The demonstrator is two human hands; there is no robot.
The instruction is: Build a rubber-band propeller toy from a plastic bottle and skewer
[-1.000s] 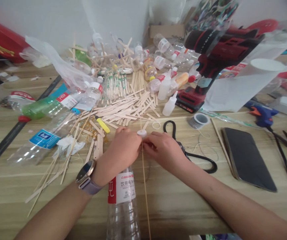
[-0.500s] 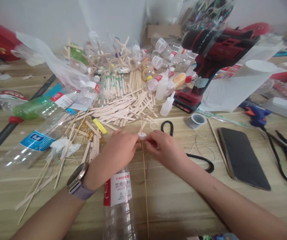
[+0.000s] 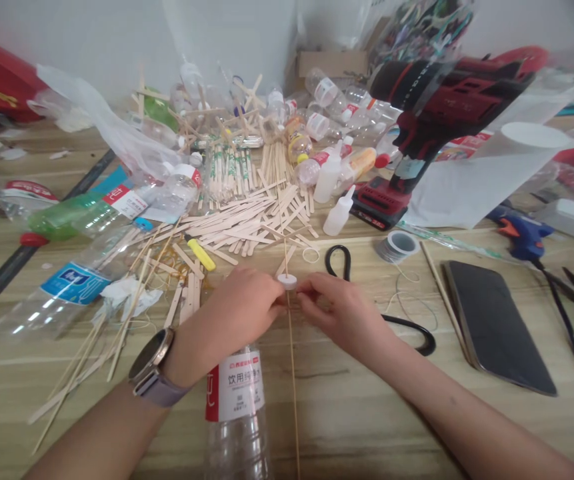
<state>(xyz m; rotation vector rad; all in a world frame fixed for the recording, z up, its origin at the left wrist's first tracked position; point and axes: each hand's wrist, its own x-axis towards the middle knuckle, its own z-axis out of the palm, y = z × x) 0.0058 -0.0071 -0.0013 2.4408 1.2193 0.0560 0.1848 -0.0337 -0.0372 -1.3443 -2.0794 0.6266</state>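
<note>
A white bottle cap (image 3: 287,282) is held at its left edge by my left hand (image 3: 244,297), whose fingers are closed in a pinch. A thin bamboo skewer (image 3: 293,373) passes through the cap and runs down towards me. My right hand (image 3: 334,303) is just right of the cap, its fingers loosely curled with the thumb and index finger slightly apart. Under my left wrist lies a clear plastic bottle (image 3: 239,413) with a red and white label; my hand hides its neck. Black loop handles (image 3: 409,330) lie beyond my right hand, partly covered by it.
Flat wooden sticks (image 3: 247,223) are heaped ahead, with a yellow marker (image 3: 200,253) beside them. A red and black cordless drill (image 3: 427,113) stands behind a small white squeeze bottle (image 3: 339,213). To the right are a wire spool (image 3: 397,247), a phone (image 3: 499,327) and a glue gun (image 3: 521,233).
My right hand's fingers have come slightly away from the cap's right edge. The cap sits a little lower in view, still in my left hand. The whole view has shifted slightly.
</note>
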